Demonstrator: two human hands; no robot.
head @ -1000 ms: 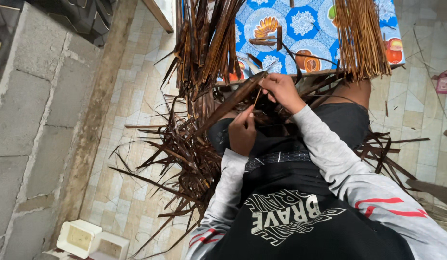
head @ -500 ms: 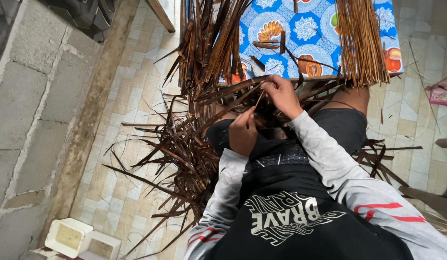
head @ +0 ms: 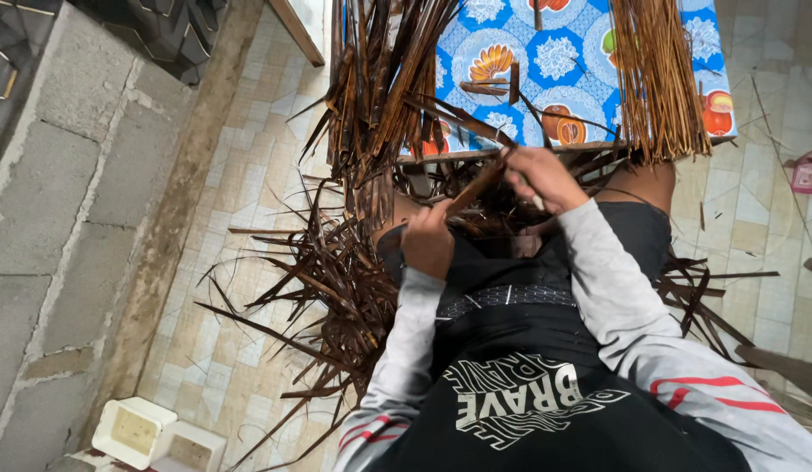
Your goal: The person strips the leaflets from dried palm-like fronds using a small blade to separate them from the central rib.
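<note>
Pale tiled floor (head: 249, 227) runs beneath the work area, bordered on one side by a grey block wall (head: 65, 175) with a dirty strip along its foot. Seen from the head camera, a low table (head: 589, 52) covered in a blue patterned cloth stands just beyond the person's knees. On the table's near corner lies a bundle of thin tan sticks (head: 655, 79), their ends overhanging the edge. At the opposite corner a thick sheaf of dark brown leaf strips (head: 380, 79) hangs over the edge and reaches toward the floor. More loose strips, the floor pile (head: 327, 288), lie scattered beside the person's left leg, and a smaller scatter shows by the right leg. The left hand (head: 428, 240) is clenched around the lower end of one brown strip (head: 476, 185), which slants up across the lap toward the table edge. The right hand (head: 546, 175) is closed on the upper part of the same strip, fingers curled; whether it also holds a small tool cannot be determined. Both hands sit close together, just in front of the table edge and above the lap. The person wears grey sleeves with red stripes and a black top. Two small white square containers (head: 152, 433) stand on the floor near the wall, well apart from the hands.
</note>
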